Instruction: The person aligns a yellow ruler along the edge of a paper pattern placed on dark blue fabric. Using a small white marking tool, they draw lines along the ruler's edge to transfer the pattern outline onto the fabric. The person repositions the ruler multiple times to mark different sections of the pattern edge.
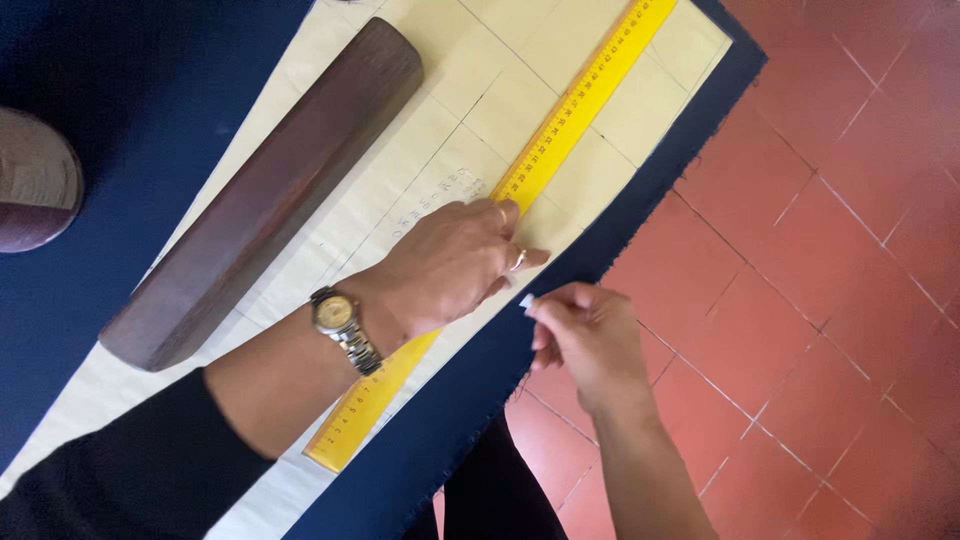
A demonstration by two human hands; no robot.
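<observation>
Pressing: my left hand (pixel 450 262) flat on yellow ruler (pixel 520 185), keep it steady
Pinching: my right hand (pixel 585 335) holds white chalk (pixel 527 300) at navy fabric (pixel 560 290) edge

One head-worn camera looks steeply down, close over the counter (pixel 130 80) edge, its frame tilted, with red floor (pixel 830 260) tiles alongside.

No packages, labels, signs or screens appear anywhere in the frame, from the upper left to the lower right.
</observation>
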